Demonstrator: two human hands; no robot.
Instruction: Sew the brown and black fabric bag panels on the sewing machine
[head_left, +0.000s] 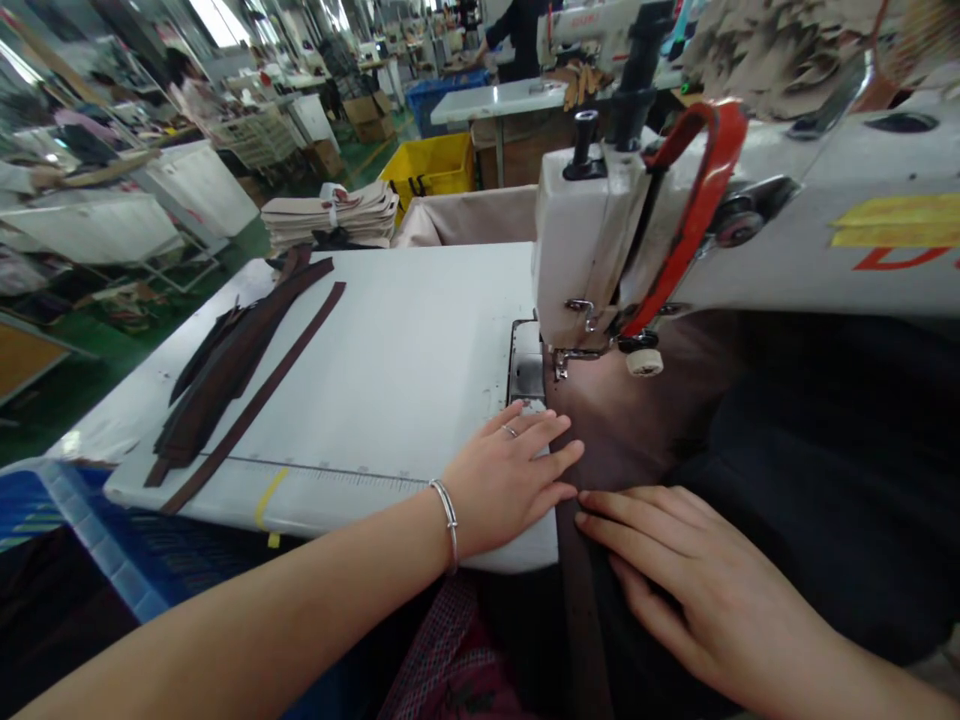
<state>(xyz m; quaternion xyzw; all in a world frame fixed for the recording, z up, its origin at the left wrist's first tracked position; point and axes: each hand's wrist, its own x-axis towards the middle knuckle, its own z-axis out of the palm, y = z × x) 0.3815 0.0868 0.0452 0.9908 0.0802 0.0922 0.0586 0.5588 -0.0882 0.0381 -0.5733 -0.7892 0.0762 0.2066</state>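
Note:
My left hand lies palm down by the right edge of the white sewing bed, fingers spread, their tips on a dark brown fabric strip. My right hand is just to its right, fingers close together and bent at the edge of the dark fabric; its grip is partly hidden. Ahead of both hands is the sewing machine's presser foot, with the brown cloth running beneath it. The machine head carries a red curved lever guard.
Several loose dark strips lie on the left of the white table. A blue crate stands at the lower left. Beyond the table are stacked beige pieces and a yellow bin. Other people work at tables behind.

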